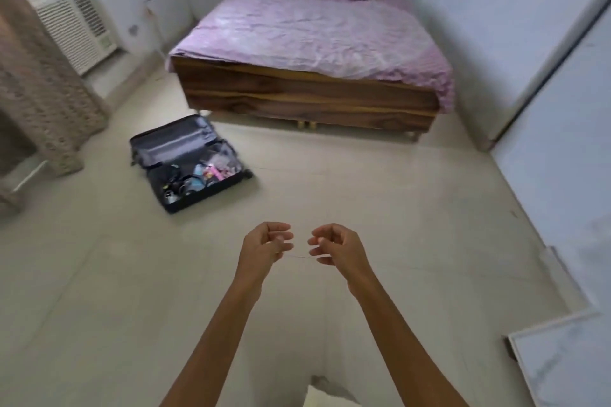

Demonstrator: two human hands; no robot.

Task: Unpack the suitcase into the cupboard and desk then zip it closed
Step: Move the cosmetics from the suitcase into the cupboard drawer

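A dark suitcase (155,150) lies open on the pale floor, left of centre, near the foot of the bed. Its near half holds several small items: dark cables, a blue thing, pink things and a clear pouch. The lid half looks bare grey lining. My left hand (264,246) and my right hand (337,248) are held out side by side in front of me, well short of the suitcase, fingers curled. A thin thread-like strand (304,256) stretches between the fingertips of both hands.
A wooden bed (307,99) with a lilac sheet stands at the back. White cupboard doors (555,116) line the right wall. A white marble-look surface (562,360) shows at bottom right. A curtain (43,86) and an air conditioner (76,26) are on the left.
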